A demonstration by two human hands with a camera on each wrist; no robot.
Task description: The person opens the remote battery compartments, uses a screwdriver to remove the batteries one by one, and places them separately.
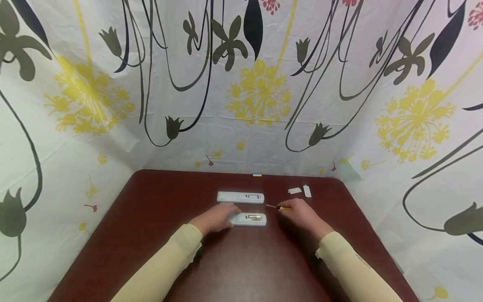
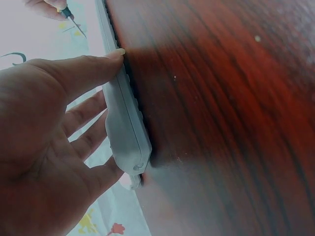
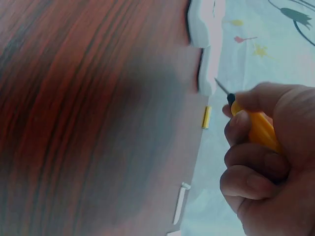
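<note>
My left hand [image 1: 218, 218] holds the near white remote control [image 1: 250, 219] by its left end, thumb along the near edge and fingers on the far side. It lies back up on the table, its battery compartment uncovered at the right end. In the left wrist view the thumb presses the side of the remote [image 2: 129, 125]. My right hand [image 1: 300, 213] grips a screwdriver [image 3: 263, 130] with a yellow handle and black collar, its thin shaft pointing left, above the table and apart from the remotes. A second white remote [image 1: 235, 197] lies behind the first, its compartment also uncovered.
Two small white covers [image 1: 294, 190] lie at the back right of the dark red wooden table [image 1: 170, 243]. A small blue and yellow block [image 1: 257, 174] sits at the back edge. Patterned white cloth [image 1: 234, 142] hangs behind and along both sides.
</note>
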